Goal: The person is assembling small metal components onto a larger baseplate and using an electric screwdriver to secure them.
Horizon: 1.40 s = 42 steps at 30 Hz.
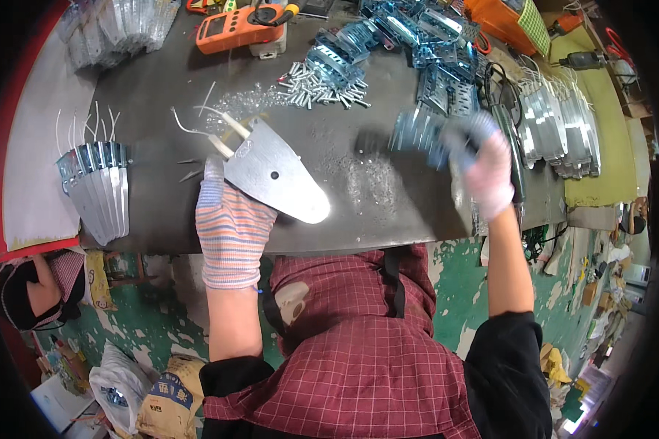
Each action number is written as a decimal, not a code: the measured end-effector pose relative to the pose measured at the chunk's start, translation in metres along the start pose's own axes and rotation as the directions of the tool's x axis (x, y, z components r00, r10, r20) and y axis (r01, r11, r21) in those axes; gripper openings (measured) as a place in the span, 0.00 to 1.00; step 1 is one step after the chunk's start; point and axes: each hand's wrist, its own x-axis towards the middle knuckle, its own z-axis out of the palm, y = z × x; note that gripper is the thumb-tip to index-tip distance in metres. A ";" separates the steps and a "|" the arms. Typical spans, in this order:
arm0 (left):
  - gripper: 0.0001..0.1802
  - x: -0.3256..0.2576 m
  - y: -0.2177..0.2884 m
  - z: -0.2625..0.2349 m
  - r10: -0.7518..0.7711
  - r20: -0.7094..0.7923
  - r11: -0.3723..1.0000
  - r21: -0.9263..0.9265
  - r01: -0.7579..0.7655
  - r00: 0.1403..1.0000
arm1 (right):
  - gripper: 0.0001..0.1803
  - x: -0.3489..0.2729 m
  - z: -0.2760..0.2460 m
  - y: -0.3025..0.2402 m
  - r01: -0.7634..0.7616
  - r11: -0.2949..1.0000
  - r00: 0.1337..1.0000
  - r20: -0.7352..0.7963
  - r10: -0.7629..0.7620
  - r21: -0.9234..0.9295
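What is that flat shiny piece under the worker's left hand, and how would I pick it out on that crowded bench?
Start at the dark workbench and find the left hand in its striped glove near the front edge. It rests on the metal plate, a flat silvery teardrop shape with white wires at its narrow end. Unlike the row of similar plates stacked further left, it lies alone.

Left hand (pixel 231 227) wears a knit glove with thin pink, blue and orange stripes, ribbed cuff at the wrist. Right hand (pixel 487 172) wears a pale pinkish-white knit glove with blue-grey fingertips, blurred. Forearms bare below the gloves. Black sleeves pushed up near the elbows. Dark red apron with thin white check over the front, black strap down its middle. Small pale patch on the apron near the left side.
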 end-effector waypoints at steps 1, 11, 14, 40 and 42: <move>0.26 0.003 -0.003 0.000 -0.006 0.024 1.000 0.006 0.006 1.000 | 0.06 -0.017 -0.001 -0.012 0.144 0.989 0.980 0.141 -0.140 -0.015; 0.19 0.022 0.000 -0.049 -0.327 0.428 0.870 -0.212 0.445 0.843 | 0.10 -0.034 0.037 -0.069 0.591 0.805 0.779 0.226 -0.585 0.047; 0.20 0.012 -0.012 -0.045 -0.189 0.375 0.961 -0.120 0.250 0.907 | 0.11 -0.034 0.040 -0.075 0.575 0.815 0.799 0.170 -0.577 0.067; 0.25 -0.054 -0.075 0.000 -0.380 0.238 0.880 0.389 0.271 0.894 | 0.10 -0.030 0.053 -0.071 0.220 0.954 0.975 -0.060 -0.212 0.204; 0.25 -0.053 -0.075 0.000 -0.366 0.255 0.889 0.379 0.255 0.895 | 0.10 -0.029 0.055 -0.069 0.216 0.958 0.976 -0.058 -0.209 0.189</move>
